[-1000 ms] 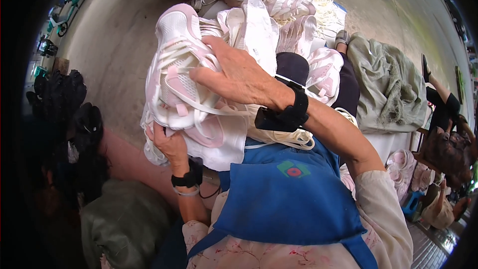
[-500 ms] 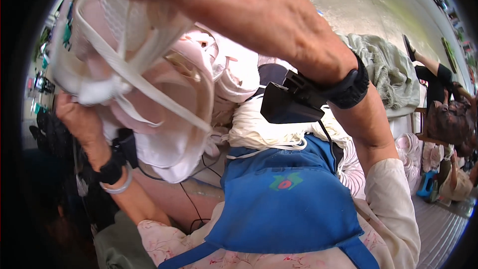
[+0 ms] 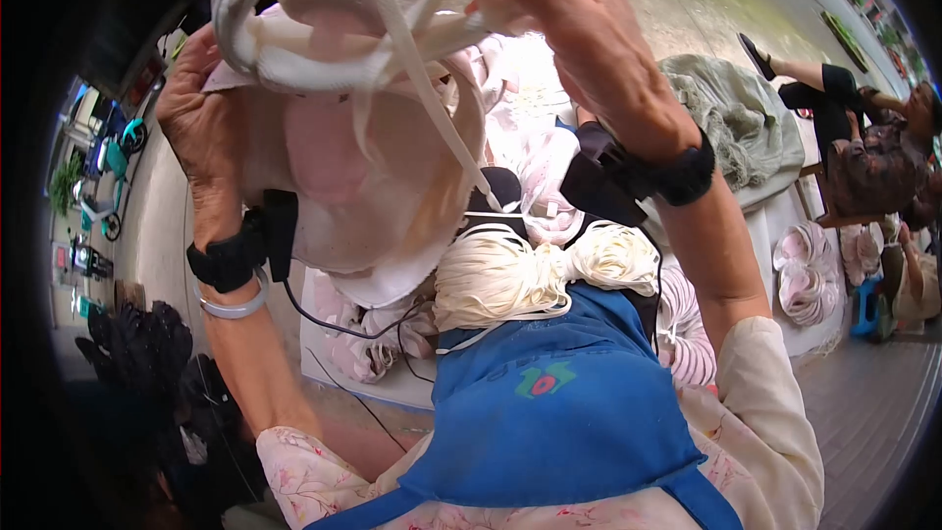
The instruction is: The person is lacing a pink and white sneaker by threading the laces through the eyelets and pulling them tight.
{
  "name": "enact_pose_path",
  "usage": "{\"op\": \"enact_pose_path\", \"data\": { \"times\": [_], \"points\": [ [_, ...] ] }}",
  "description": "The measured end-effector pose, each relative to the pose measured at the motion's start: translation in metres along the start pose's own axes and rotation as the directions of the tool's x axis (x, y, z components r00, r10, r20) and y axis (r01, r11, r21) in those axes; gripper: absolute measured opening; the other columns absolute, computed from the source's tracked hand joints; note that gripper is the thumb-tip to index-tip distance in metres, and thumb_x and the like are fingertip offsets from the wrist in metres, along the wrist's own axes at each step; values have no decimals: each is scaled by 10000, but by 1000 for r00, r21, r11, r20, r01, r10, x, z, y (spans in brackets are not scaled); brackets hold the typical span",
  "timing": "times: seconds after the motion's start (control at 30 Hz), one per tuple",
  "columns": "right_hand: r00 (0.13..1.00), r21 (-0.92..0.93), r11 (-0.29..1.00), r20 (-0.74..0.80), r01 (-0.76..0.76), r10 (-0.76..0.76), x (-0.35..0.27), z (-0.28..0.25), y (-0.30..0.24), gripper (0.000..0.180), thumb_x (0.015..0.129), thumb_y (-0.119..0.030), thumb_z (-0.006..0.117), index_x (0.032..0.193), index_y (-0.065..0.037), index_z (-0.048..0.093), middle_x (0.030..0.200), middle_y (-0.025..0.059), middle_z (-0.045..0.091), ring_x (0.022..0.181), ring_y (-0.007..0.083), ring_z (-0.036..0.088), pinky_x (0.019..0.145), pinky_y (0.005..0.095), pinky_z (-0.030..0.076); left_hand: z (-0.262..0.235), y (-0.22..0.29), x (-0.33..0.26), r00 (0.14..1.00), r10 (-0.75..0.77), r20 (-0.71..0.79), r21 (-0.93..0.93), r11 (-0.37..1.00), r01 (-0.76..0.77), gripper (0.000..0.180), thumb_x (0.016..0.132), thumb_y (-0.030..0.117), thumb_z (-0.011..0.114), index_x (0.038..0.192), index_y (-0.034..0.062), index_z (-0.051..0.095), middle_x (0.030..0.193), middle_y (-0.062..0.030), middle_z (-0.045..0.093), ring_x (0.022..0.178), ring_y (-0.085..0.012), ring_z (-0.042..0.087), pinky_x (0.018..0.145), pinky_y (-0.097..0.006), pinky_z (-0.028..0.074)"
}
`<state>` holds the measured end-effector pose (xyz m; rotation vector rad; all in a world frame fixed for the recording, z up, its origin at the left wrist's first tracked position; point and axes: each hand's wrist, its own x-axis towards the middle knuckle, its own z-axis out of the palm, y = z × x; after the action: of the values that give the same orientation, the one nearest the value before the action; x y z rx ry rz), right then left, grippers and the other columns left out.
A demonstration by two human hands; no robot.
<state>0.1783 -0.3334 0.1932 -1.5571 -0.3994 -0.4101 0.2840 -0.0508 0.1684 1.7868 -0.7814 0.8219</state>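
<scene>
Pale pink and white shoe uppers (image 3: 324, 162) fill the upper left of the view, held up close together, with a white lace (image 3: 397, 29) crossing them and its end hanging loose. My left hand (image 3: 201, 108) is closed round their left edge. On the other side, my right hand (image 3: 579, 29) grips the top part by its white edge, thumb and fingers pressed together; the fingertips are partly hidden. Below them, a tied bundle of cream-white laces (image 3: 500, 275) lies on my lap against the blue apron (image 3: 559, 412).
Stacked pink uppers (image 3: 810, 275) stand at the right, and more uppers (image 3: 363, 334) lie under my left arm. A grey-green cloth (image 3: 736, 128) is bunched beyond my right wrist. A seated person (image 3: 873, 147) is at the far right. Thin black cables (image 3: 343, 329) run from my wrists.
My right hand has come back from the far left to the right side of the uppers. The uppers have shifted right and tilted, and my left hand has risen along their edge.
</scene>
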Motion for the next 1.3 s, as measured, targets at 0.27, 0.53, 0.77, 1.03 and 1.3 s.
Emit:
{"op": "enact_pose_path", "data": {
  "times": [0.27,0.53,0.77,1.03,1.3],
  "points": [
    [989,70,997,-145,26,-16,27,-36,-20,687,854,-314,603,1365,56,331,1048,139,595,907,163,574,793,288,472,60,24,71,999,22,26,-135,991,-19,309,817,-5,667,1121,13,617,959,-54,684,816,-107,644,738,-223,541],
    [978,-69,997,-203,26,-40,12,-83,-19,731,843,-305,608,1402,44,290,985,98,595,876,145,544,796,280,452,124,9,88,976,203,74,-150,970,-190,310,811,-24,655,1117,12,618,966,-52,680,849,-111,638,774,-236,532],
    [951,-253,958,-305,-135,53,-46,-106,42,818,802,-403,596,1404,63,296,1021,173,611,906,199,611,849,332,469,184,-16,5,954,-5,298,-454,879,146,300,813,-43,637,1108,12,622,984,-13,672,893,-91,606,799,-234,500],
    [833,168,913,-374,-372,408,-156,-129,121,776,827,-349,615,1369,102,291,1262,209,493,1168,214,492,990,318,390,234,2,-73,771,-109,628,-70,978,194,275,698,110,758,954,89,661,841,-76,655,850,-247,587,847,-336,440],
    [860,-45,911,-350,-411,371,-163,-124,58,835,787,-369,641,1383,81,267,1208,250,523,1089,289,553,915,369,450,214,29,-85,671,-243,700,23,948,318,281,708,122,749,961,47,653,901,-103,638,846,-258,576,826,-338,430]
  ]
}}
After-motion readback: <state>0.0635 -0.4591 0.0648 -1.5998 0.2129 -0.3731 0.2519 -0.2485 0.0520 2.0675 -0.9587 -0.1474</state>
